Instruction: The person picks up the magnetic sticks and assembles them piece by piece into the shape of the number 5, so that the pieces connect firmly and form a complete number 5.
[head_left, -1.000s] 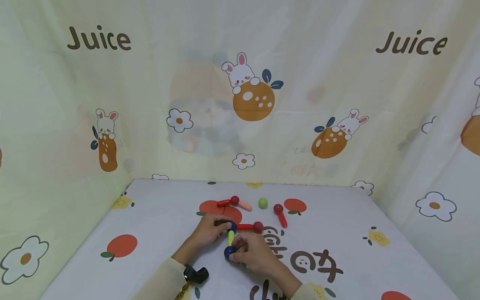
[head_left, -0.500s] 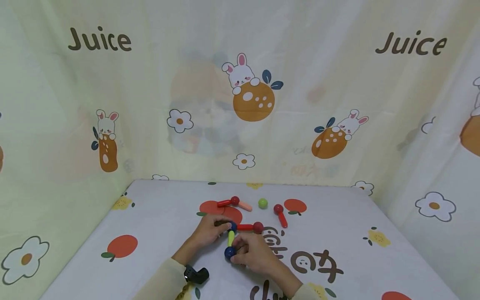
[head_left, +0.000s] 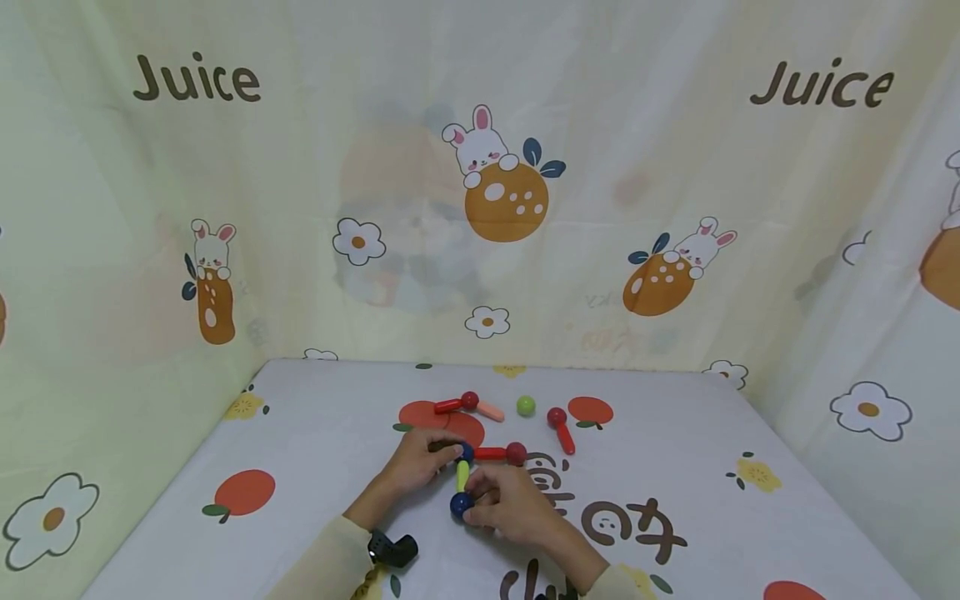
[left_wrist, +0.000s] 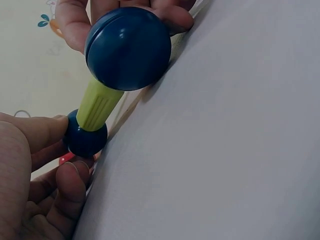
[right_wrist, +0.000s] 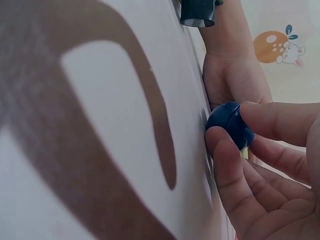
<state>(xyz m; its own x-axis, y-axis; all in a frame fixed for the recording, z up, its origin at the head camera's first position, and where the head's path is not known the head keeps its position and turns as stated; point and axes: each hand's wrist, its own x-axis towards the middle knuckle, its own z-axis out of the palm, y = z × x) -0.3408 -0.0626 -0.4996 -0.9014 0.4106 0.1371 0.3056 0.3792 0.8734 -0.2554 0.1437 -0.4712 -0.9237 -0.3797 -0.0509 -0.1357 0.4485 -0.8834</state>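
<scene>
Hardly anything has moved since the earlier head frame: both hands keep their places, and the near blue ball (head_left: pixel 461 506) sits perhaps a touch further right, a shift so slight that I can't separate it from camera sway.

Working left to right from my distant seat, I start with the black wrist device (head_left: pixel 393 550) on the left arm. Beyond it the left hand (head_left: pixel 423 458) pinches the far blue ball (left_wrist: pixel 86 136) between thumb and finger, I judge to brace that end. Farther back, a short red stick (head_left: pixel 447 406), a dark red ball (head_left: pixel 469 401) and a pink stick (head_left: pixel 491 412) form a bent piece over a printed apple.

Between the hands, the yellow-green stick (left_wrist: pixel 102 105) bridges the two blue balls, low over the white tablecloth (head_left: pixel 315 450); whether the near ball rests on the cloth I can't tell. The right hand (head_left: pixel 510 504) has thumb and fingertip closed around that near ball, and to me the opposed grips look meant to keep the stick lined up.

Past the far ball, a long red stick (head_left: pixel 491 454) runs sideways to a red end ball (head_left: pixel 516 453). Behind lie a loose green ball (head_left: pixel 526 406) and, rightmost, a ball-and-stick piece (head_left: pixel 561 431), probably set back to leave the hands room.
</scene>
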